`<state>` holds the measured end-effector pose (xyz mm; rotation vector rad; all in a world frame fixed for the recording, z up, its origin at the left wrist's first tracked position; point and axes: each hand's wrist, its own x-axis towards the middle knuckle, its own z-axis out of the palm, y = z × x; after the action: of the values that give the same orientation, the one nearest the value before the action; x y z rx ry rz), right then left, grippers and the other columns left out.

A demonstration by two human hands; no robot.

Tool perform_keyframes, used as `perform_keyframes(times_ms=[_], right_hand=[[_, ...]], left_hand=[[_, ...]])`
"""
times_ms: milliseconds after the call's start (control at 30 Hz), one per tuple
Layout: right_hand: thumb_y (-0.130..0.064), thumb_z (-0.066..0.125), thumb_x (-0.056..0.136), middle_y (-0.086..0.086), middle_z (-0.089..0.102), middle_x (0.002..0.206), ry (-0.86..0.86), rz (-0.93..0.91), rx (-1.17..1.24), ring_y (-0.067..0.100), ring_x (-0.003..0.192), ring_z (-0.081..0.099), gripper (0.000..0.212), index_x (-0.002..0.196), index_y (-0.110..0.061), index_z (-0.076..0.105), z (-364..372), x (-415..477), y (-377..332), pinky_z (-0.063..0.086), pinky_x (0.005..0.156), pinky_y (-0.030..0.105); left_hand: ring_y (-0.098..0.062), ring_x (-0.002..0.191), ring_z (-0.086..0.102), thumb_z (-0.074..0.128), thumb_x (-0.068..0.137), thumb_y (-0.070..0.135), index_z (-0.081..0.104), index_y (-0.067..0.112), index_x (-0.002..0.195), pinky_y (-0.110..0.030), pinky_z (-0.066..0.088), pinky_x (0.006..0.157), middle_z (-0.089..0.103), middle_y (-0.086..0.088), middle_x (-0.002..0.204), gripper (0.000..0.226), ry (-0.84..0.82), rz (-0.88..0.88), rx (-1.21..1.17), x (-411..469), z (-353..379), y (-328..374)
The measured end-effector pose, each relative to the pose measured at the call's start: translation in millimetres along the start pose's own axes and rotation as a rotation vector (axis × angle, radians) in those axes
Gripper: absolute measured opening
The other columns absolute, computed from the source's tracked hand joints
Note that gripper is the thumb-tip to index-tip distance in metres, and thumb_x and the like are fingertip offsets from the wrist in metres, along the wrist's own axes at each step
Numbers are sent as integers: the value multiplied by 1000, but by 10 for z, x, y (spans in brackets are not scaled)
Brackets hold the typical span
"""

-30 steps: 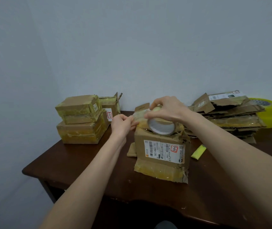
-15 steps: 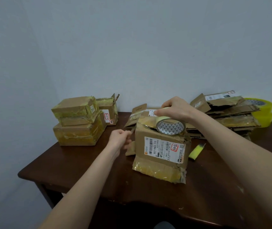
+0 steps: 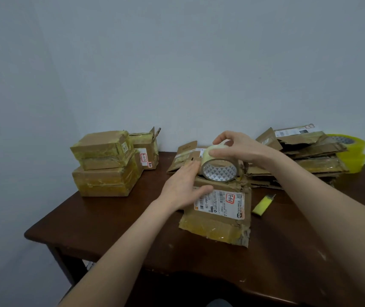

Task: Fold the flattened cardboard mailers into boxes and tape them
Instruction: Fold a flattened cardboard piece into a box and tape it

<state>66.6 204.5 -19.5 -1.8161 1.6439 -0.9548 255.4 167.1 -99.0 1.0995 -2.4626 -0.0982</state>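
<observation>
Cardboard under flat fingers [image 3: 189,169]: the left hand [image 3: 182,189] lay straight-fingered against the box [image 3: 219,220] in the middle of the table [image 3: 110,229], pressing its top edge. The right hand [image 3: 241,149] curled round the tape roll [image 3: 218,171], which sat on the box's top. Sealing looked under way, not finished. At left stood a stack of taped boxes [image 3: 106,165], done. At right a pile of flat mailers [image 3: 305,151] waited, so there was plenty left, I'd say.
</observation>
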Motion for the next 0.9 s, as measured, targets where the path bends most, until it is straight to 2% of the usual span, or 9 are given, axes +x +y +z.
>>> perform_keyframes(times_ms=[67,133,300,533,667,767,833,900], right_hand=[[-31,80,75,2,64,104,-58,13,-4,15,86,63,45,111,-19,55,-70,-71,88,47,64,24],[-27,83,72,3,65,101,-13,5,20,17,84,63,45,107,-18,56,-70,-115,178,48,64,25],[-39,82,69,2,67,94,137,-42,3,15,74,62,35,94,-25,62,43,-111,172,42,55,22],[-44,78,72,-7,61,80,245,-42,-126,6,73,54,31,88,-19,72,57,-69,-71,37,56,21],[-44,77,73,-10,62,91,203,-36,-252,8,86,55,37,98,-18,74,-154,-106,-114,43,65,17],[-44,76,76,-8,62,98,164,-9,-280,9,89,54,41,105,-16,72,-274,-166,-40,41,64,16],[-48,73,78,-7,60,103,165,37,-188,12,95,54,47,113,-16,68,-293,-199,64,41,72,23],[-52,69,80,-4,63,97,176,91,5,13,88,56,43,108,-19,68,-288,-270,171,42,70,25]], left_hand=[[-13,144,18,55,90,50,24,16,149,-30,22,113,27,0,156,75,28,26,42,-14,22,-50],[-12,145,18,54,90,50,21,16,150,-29,22,114,24,0,157,77,31,34,61,-24,40,-66],[-13,146,16,51,89,54,17,19,152,-34,25,116,20,-1,158,80,-20,33,97,-26,64,-108],[-10,146,11,48,94,46,17,19,152,-29,19,117,15,3,160,71,-53,78,122,2,40,-34],[-11,147,10,44,98,42,18,15,152,-25,10,117,14,0,160,65,-59,39,158,11,34,-70],[-9,147,8,44,98,42,17,15,152,-22,8,116,12,0,160,66,-60,53,140,27,58,-80],[-10,147,8,46,97,43,18,14,152,-24,10,117,12,-1,160,68,-68,52,113,31,73,-75],[-12,147,9,53,91,49,21,15,151,-32,14,119,13,-2,160,76,-70,26,19,58,51,-64]])
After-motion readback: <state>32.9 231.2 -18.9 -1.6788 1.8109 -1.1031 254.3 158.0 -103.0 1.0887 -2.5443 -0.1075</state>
